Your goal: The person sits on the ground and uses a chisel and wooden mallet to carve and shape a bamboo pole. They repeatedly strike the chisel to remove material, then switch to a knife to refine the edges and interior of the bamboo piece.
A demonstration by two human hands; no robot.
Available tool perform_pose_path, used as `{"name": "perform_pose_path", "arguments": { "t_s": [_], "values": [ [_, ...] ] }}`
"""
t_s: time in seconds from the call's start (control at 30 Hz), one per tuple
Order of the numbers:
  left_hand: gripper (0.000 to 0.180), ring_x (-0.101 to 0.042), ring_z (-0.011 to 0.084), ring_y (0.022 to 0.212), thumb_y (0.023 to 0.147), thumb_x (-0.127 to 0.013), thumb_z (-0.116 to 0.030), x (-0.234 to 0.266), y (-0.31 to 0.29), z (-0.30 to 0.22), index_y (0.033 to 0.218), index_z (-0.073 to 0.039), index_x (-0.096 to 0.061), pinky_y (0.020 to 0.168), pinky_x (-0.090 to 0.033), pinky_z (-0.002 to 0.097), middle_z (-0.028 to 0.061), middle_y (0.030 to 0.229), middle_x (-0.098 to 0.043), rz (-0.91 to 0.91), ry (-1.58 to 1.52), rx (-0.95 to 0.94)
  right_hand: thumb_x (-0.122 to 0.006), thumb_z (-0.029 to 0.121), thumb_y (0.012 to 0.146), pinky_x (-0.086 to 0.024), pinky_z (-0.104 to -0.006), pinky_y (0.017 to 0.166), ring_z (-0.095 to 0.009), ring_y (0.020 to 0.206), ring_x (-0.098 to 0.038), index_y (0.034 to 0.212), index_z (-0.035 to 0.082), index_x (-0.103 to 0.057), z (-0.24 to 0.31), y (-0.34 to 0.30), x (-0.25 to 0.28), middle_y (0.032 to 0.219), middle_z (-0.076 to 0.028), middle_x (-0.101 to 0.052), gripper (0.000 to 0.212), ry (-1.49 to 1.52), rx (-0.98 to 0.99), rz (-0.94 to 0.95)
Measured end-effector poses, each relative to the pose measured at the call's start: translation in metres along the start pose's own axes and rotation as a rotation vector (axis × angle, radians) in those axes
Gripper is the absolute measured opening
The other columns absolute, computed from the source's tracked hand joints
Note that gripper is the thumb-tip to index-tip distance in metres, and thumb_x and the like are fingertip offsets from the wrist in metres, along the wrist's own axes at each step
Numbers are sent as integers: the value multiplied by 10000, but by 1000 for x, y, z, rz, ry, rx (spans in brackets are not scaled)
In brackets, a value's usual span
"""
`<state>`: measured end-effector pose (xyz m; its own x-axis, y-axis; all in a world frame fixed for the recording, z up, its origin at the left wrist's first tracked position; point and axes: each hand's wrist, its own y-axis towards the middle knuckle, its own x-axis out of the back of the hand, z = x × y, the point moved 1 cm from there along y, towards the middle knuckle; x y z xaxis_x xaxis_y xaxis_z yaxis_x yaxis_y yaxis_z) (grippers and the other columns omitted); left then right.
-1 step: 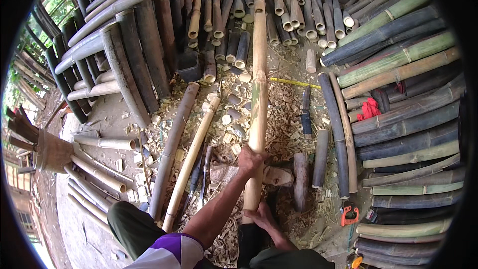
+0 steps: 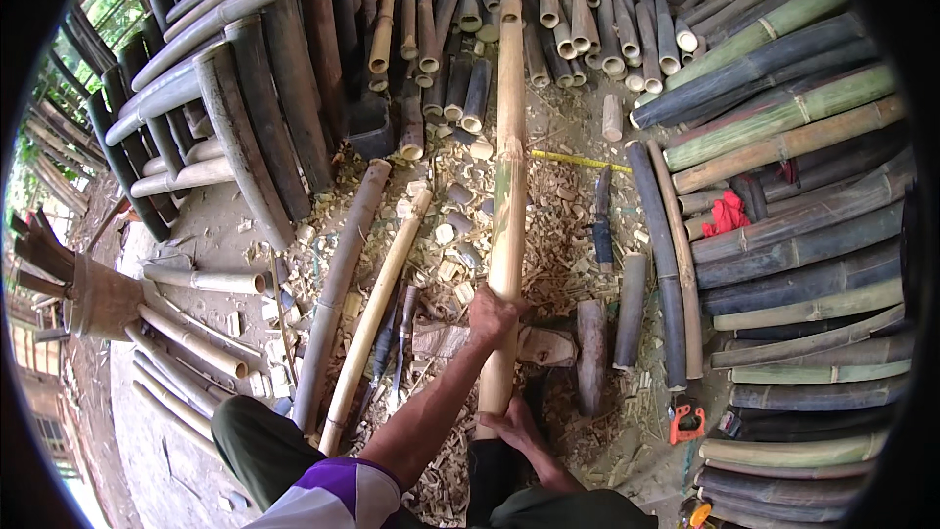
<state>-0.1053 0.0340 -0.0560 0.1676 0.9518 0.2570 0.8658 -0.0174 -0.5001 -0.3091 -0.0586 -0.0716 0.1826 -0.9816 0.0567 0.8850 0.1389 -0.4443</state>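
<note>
A long pale bamboo pole (image 2: 509, 186) runs from between my knees away to the pile at the top of the view. My left hand (image 2: 493, 313) is wrapped around it about a third of the way up. My right hand (image 2: 517, 426) grips its near end, low between my legs. The pole passes over a wooden block (image 2: 548, 345) lying on ground covered in shavings.
Two thinner poles (image 2: 377, 304) and dark-handled tools (image 2: 392, 348) lie to the left of my left arm. A sheathed knife (image 2: 601, 220), a yellow tape measure (image 2: 578, 161) and a short log (image 2: 590, 338) lie to the right. Stacked bamboo (image 2: 783, 118) rings the spot; an orange-handled saw (image 2: 685, 421) lies low right.
</note>
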Motion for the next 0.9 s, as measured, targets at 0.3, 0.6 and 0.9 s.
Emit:
{"name": "perform_pose_path", "arguments": {
  "t_s": [0.3,0.6,0.9],
  "values": [
    [609,-708,387,951,690,-828,-320,-2,-6,-30,1077,79,-580,867,-555,460,289,1000,-698,-88,122,37,-792,314,844,-534,-381,736,-222,836,-658,1176,-6,-586,7,0,13,945,-130,-668,505,-330,-89,-99],
    [367,-608,400,997,846,-694,-209,30,-75,14,1129,-6,-579,890,-491,479,219,1018,-627,-324,78,-382,-758,489,823,-501,-552,884,-478,1015,-649,1403,-13,-403,15,-65,57,1078,-286,-673,845,-1029,-395,-161],
    [386,-584,348,1021,830,-614,-9,135,-119,84,1211,-51,-569,866,-478,460,171,1094,-586,-773,685,-113,-787,331,817,-483,-524,916,-443,1000,-651,1242,-14,-457,6,-100,65,1044,-289,-656,639,-1060,-379,-156]
  ]
}}
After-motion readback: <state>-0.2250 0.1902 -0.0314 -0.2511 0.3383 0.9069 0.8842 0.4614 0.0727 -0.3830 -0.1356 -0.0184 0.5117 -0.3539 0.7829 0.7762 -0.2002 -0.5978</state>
